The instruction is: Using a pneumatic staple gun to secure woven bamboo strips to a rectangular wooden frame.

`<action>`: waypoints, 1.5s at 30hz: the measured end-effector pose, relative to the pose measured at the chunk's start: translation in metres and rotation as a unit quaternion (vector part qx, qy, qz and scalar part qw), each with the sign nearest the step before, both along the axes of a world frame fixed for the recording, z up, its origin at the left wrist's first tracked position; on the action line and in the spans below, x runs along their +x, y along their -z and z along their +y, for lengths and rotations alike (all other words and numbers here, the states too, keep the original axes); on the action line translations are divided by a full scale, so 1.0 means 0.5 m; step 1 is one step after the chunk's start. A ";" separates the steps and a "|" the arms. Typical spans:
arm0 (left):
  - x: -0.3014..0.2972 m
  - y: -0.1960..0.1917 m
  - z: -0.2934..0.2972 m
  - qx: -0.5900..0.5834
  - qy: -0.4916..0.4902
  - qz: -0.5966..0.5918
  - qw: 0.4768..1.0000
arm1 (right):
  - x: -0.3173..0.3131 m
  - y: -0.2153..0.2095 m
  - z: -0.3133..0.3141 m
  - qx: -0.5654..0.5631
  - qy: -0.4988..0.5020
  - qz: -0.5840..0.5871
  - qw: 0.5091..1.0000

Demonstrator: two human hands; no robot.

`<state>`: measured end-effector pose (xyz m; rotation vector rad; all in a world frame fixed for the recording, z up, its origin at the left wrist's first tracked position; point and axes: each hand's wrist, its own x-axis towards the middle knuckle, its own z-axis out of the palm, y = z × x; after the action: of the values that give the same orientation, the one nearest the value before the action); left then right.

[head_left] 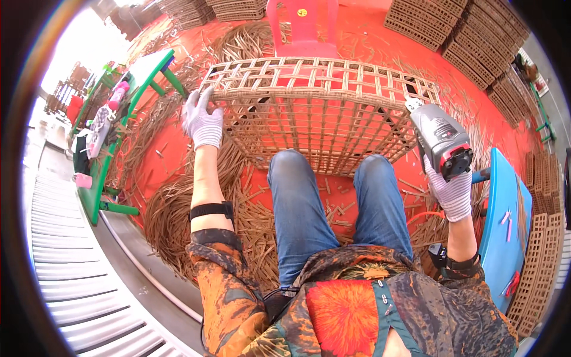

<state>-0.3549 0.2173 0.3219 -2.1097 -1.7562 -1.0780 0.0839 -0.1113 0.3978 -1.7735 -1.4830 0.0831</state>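
Observation:
A brown woven rattan-style basket point(333, 92) with an open lattice stands on its side in front of my knees, its banded edge uppermost. At its upper left corner is my left hand point(202, 122) in a striped glove, with fingers spread and thumb apart; the fingertips seem to touch the corner. My gloved right hand point(451, 197) is wrapped round the handle of a grey and black staple gun point(439, 135). The gun's nose points at the basket's upper right corner, at or very near the weave. Its body hides part of that corner.
Loose brown strips point(172, 220) and cut pieces litter the red floor. A pink-red plastic chair point(304, 27) stands beyond the basket. Green-edged table point(98, 172) at left, blue stool point(502, 220) at right, roller conveyor point(77, 256) lower left. Stacked baskets point(476, 41) rise at far right.

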 end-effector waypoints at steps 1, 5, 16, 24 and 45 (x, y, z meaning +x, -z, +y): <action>-0.005 0.006 0.002 0.001 -0.002 0.000 1.000 | -0.001 0.004 -0.001 0.001 -0.002 0.000 1.000; -0.010 0.007 0.005 -0.011 0.078 -0.086 0.993 | -0.016 -0.012 0.004 -0.038 -0.006 0.130 0.991; 0.052 -0.057 -0.131 -0.060 0.023 -0.043 0.997 | -0.066 -0.035 0.041 -0.003 -0.128 0.048 0.991; 0.019 -0.016 -0.098 0.035 0.055 0.057 0.996 | -0.113 -0.103 0.060 -0.115 -0.112 0.058 0.985; -0.031 -0.017 -0.088 0.082 0.215 0.041 0.972 | -0.277 -0.202 0.265 -0.242 -0.257 0.082 0.932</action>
<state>-0.3706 0.1733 0.3302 -2.4474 -1.1535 -1.1646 -0.0546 0.0212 0.4989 -1.6330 -1.8726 0.9118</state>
